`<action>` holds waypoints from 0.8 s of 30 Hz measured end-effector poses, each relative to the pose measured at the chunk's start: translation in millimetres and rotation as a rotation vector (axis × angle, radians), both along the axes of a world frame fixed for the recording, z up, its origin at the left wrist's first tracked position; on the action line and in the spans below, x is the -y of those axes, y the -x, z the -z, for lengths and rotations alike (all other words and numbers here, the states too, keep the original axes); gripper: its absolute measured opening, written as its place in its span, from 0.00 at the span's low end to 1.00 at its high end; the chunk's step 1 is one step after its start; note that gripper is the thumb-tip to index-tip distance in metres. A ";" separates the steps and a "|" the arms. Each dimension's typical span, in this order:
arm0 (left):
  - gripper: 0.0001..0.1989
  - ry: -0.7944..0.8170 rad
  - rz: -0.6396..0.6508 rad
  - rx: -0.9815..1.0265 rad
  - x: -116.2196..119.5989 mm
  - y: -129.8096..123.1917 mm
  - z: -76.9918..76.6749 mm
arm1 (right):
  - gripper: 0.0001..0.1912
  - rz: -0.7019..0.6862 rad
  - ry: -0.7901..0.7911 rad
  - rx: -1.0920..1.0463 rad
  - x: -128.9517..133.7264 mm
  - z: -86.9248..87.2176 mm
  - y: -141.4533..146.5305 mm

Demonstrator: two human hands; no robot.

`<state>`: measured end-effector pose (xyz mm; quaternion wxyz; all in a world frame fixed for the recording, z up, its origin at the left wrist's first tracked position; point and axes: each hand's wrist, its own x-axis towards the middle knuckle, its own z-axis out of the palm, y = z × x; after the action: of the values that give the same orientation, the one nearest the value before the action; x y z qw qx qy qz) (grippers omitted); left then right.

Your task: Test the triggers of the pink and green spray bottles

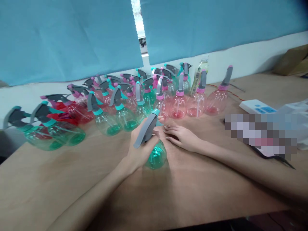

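A green spray bottle with a grey and teal trigger head stands on the wooden table, slightly tilted. Around its neck, just under the head, my left hand is wrapped. My right hand lies to the right of that bottle, palm down with fingers spread and nothing in it. Behind both hands, several green and pink spray bottles stand in uneven rows, among them a green one and a pink one.
Two green bottles lean at the far left. A drink bottle stands at the back near the wall. On the right are a white device, clear plastic, a blurred-out flat object and a cardboard box.
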<state>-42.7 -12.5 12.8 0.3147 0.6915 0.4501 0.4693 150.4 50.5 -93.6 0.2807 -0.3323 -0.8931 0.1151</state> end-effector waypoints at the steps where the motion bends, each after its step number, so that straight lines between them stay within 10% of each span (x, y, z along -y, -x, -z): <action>1: 0.06 -0.008 -0.010 -0.014 -0.1 0.5 1.1 | 0.17 0.001 0.001 0.000 0.5 -0.8 0.2; 24: 0.22 -0.007 -0.116 -0.125 5.4 -2.7 5.1 | 0.16 -0.004 -0.014 -0.029 -1.2 1.0 1.1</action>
<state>-40.1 -17.9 7.7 0.2558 0.6932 0.5066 0.4442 149.3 51.7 -94.6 0.2955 -0.3268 -0.8904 0.1144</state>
